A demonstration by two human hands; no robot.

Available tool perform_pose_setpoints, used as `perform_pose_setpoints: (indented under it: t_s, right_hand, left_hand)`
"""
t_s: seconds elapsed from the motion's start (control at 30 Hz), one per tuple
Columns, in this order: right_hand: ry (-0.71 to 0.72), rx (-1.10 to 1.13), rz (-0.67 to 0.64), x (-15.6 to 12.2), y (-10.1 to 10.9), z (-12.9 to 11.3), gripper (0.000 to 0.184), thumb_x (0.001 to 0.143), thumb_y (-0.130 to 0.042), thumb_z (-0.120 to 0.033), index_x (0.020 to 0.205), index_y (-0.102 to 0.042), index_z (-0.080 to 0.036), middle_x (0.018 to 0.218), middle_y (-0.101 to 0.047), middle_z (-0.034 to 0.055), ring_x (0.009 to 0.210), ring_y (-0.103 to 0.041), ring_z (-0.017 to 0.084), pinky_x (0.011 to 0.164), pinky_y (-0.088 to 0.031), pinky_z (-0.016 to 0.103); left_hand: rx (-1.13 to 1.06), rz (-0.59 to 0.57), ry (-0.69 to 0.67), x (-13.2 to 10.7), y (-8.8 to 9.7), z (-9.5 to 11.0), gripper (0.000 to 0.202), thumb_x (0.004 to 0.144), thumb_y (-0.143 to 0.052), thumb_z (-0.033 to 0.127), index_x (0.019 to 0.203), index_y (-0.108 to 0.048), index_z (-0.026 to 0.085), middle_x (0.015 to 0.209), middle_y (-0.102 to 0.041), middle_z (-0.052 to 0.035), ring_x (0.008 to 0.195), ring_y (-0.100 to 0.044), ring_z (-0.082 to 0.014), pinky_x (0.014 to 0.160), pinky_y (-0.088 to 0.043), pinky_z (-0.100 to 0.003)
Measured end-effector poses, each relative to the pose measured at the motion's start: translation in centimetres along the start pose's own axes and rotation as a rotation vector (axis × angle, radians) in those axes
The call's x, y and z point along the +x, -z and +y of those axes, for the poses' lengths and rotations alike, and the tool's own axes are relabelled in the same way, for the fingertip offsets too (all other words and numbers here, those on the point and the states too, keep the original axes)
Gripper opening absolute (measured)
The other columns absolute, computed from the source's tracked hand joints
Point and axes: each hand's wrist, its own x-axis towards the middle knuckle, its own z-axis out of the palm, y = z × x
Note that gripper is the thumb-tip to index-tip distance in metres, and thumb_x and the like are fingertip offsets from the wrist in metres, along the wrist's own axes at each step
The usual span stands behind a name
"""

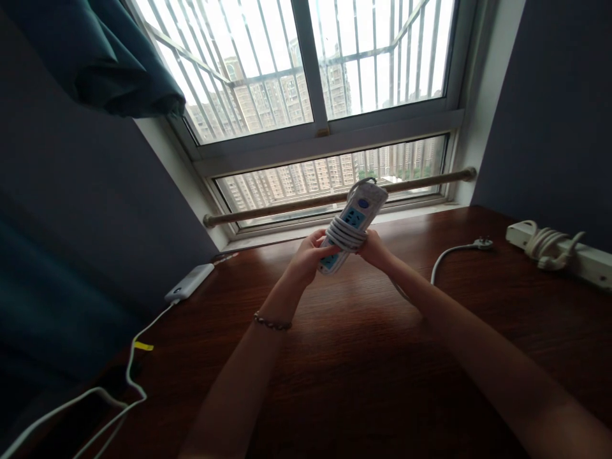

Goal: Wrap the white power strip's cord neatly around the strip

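Note:
A white power strip (374, 196) with blue socket panels is held up at a tilt above the wooden table. Several turns of its white cord (346, 234) are wound round its middle. My left hand (308, 256) grips the strip's lower end, with the thumb across its front. At the strip's right edge, my right hand (374, 250) is closed on the cord beside the coil; its fingertips are partly hidden. The loose cord passes behind my right forearm and ends in a plug (482, 243) on the table.
Another white power strip (593, 264), also wrapped in cord, lies at the right. On the left is a white box-like device (190, 282) with a white cable (129, 370) and a yellow tag (143, 346). Beyond the table (354, 357) are a rail (296, 205) and a barred window; a blue curtain (119, 64) hangs upper left.

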Motion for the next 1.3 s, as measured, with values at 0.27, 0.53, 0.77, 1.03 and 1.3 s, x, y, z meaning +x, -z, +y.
perform_pose_setpoints:
  t_s: [0.27, 0.53, 0.77, 1.03, 1.3]
  right_hand:
    - [0.092, 0.21, -0.069, -0.9, -0.2, -1.5, 0.018, 0.075, -0.052, -0.025, 0.078, -0.063, -0.012, 0.066, -0.054, -0.0001, 0.067, -0.051, 0.013, 0.057, -0.038, 0.021]
    - [-0.019, 0.429, -0.154, -0.9, -0.5, -0.9, 0.057, 0.074, -0.042, -0.068, 0.07, -0.052, -0.012, 0.056, -0.041, -0.0012, 0.042, -0.037, 0.006, 0.034, -0.027, 0.017]
    - [-0.011, 0.426, -0.019, -0.3, -2.0, 0.2, 0.07, 0.067, -0.029, -0.082, 0.056, -0.045, -0.015, 0.046, -0.037, -0.0019, 0.037, -0.034, 0.006, 0.036, -0.027, 0.02]
    - [-0.005, 0.389, 0.121, -0.7, -3.0, 0.8, 0.074, 0.073, -0.019, -0.079, 0.047, -0.045, -0.015, 0.039, -0.039, 0.0002, 0.039, -0.04, 0.008, 0.041, -0.027, 0.021]
    - [-0.09, 0.329, 0.256, -1.0, -5.4, 1.4, 0.077, 0.078, -0.009, -0.075, 0.052, -0.049, -0.015, 0.043, -0.044, 0.0022, 0.045, -0.047, 0.011, 0.045, -0.031, 0.021]
  left_hand:
    - [-0.106, 0.123, 0.066, 1.1, 0.8, -1.0, 0.036, 0.054, -0.074, 0.025, 0.084, -0.061, 0.01, 0.073, -0.064, -0.0047, 0.062, -0.058, -0.0138, 0.058, -0.042, -0.023]
    - [-0.064, 0.176, 0.128, 1.2, 1.1, -1.3, 0.036, 0.054, -0.075, 0.027, 0.082, -0.062, 0.009, 0.069, -0.063, -0.0046, 0.057, -0.055, -0.0123, 0.052, -0.038, -0.022]
    - [0.08, 0.126, 0.132, 0.9, 1.4, -1.3, 0.046, 0.053, -0.077, 0.043, 0.081, -0.065, 0.008, 0.07, -0.064, -0.0064, 0.059, -0.056, -0.0141, 0.055, -0.038, -0.023]
    - [0.237, 0.128, 0.108, 0.9, 1.2, -1.1, 0.046, 0.056, -0.074, 0.047, 0.077, -0.064, 0.007, 0.07, -0.065, -0.0069, 0.06, -0.056, -0.0143, 0.057, -0.04, -0.024]
    - [0.376, 0.13, 0.049, 1.0, 1.0, -1.9, 0.044, 0.064, -0.067, 0.049, 0.08, -0.062, 0.008, 0.067, -0.061, -0.0029, 0.059, -0.052, -0.0119, 0.055, -0.039, -0.022]
